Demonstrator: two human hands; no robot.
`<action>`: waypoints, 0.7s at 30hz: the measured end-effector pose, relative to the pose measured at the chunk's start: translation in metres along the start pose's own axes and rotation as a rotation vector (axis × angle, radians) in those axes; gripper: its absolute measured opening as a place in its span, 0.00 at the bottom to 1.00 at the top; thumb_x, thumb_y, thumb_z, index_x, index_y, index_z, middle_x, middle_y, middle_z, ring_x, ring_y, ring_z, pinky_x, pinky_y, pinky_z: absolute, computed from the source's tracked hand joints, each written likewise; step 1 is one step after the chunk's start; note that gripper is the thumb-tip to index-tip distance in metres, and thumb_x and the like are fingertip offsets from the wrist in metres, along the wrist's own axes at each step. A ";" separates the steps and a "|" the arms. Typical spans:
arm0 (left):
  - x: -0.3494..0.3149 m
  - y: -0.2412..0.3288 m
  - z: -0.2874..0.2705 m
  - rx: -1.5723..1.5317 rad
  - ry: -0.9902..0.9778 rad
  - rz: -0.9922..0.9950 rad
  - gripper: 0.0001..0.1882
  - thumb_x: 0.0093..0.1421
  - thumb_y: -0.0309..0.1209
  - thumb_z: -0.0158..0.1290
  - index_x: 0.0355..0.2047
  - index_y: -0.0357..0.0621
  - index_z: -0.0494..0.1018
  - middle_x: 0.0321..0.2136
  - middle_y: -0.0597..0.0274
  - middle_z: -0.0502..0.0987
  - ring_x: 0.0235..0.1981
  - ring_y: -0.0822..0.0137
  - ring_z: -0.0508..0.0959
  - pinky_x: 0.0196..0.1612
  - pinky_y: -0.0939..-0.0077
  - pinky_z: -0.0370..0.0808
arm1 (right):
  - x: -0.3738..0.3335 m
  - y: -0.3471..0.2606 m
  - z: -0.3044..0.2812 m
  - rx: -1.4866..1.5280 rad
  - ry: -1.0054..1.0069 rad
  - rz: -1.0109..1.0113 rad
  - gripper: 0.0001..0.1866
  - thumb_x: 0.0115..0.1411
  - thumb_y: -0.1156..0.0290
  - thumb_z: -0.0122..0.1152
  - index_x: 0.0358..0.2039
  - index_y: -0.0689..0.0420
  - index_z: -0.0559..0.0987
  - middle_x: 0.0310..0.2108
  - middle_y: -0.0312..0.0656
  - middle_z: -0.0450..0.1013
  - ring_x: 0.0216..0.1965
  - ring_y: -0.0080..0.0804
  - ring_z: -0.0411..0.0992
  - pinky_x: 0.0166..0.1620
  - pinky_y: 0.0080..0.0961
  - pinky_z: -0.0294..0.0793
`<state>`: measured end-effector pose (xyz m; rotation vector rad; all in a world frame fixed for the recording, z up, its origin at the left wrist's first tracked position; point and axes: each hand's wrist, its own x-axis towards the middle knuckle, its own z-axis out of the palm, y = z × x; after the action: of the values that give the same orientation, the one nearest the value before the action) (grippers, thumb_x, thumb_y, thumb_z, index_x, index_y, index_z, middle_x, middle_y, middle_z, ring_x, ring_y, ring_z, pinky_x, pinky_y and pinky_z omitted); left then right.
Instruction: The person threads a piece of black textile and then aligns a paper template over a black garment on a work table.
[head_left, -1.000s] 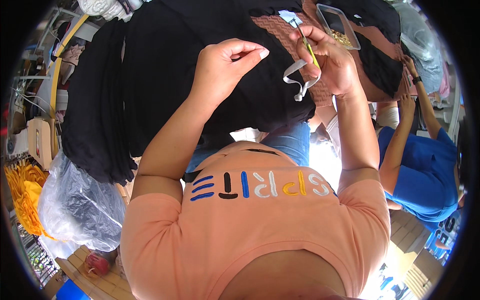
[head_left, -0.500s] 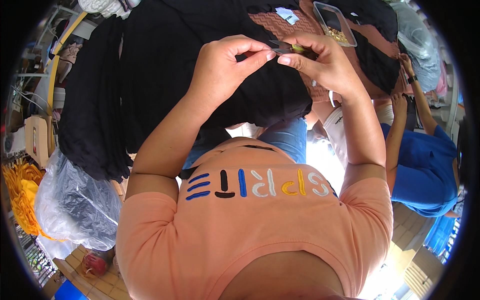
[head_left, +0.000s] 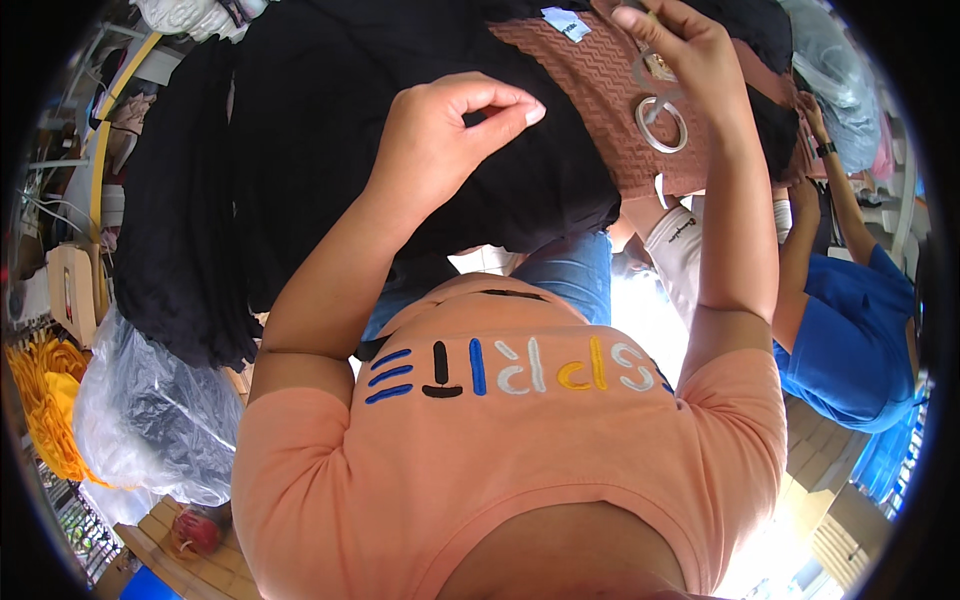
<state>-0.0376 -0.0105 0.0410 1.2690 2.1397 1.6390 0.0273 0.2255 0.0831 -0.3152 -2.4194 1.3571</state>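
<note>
My left hand [head_left: 440,130] hangs over the black cloth [head_left: 330,120], thumb and forefinger pinched together. Whatever it pinches, if anything, is too small to make out. Farther off to the right, at the top edge of the picture, my right hand [head_left: 695,60] is closed with its thumb bent in. A bit of yellow at its fingers matches the small thread snips it held before; most of the tool is hidden. Below that hand a clear ring-shaped thing [head_left: 661,125] rests against the brown patterned fabric [head_left: 570,90]. The clear plastic box is mostly hidden behind the hand.
A white paper label [head_left: 567,24] lies on the brown fabric. At right a co-worker in a blue top [head_left: 850,340] has their arms at the cloth. Clear plastic bags [head_left: 155,400] and yellow cloth [head_left: 50,395] are at left, near a wooden block-like piece [head_left: 72,290].
My right hand has moved away from my left, up and to the right, taking the snips off the left fingertips. My left hand stays almost in place, still pinched. The ring-shaped thing now shows.
</note>
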 end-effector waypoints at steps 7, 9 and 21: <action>0.001 -0.005 0.007 0.074 -0.262 -0.120 0.06 0.52 0.28 0.58 0.29 0.38 0.78 0.28 0.61 0.79 0.30 0.74 0.78 0.35 0.83 0.72 | 0.082 0.179 -0.024 -0.553 0.111 0.076 0.24 0.54 0.53 0.59 0.44 0.59 0.76 0.32 0.45 0.76 0.36 0.32 0.74 0.42 0.27 0.69; 0.002 -0.010 0.006 0.046 -0.181 -0.111 0.06 0.52 0.28 0.58 0.29 0.38 0.78 0.28 0.62 0.79 0.30 0.74 0.78 0.35 0.83 0.72 | 0.078 0.173 -0.004 -0.944 0.310 -0.100 0.23 0.57 0.55 0.57 0.46 0.58 0.75 0.36 0.45 0.76 0.40 0.30 0.73 0.45 0.26 0.69; 0.009 -0.026 0.010 0.092 0.278 0.246 0.07 0.48 0.24 0.60 0.30 0.41 0.78 0.26 0.62 0.79 0.28 0.71 0.78 0.31 0.82 0.73 | -0.052 -0.003 0.080 0.343 -0.238 0.071 0.15 0.62 0.60 0.53 0.28 0.58 0.78 0.16 0.27 0.63 0.19 0.12 0.57 0.23 0.12 0.58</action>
<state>-0.0510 0.0015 0.0182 1.4575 2.3174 1.9368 0.0425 0.1435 0.0369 -0.1581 -2.3136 1.9012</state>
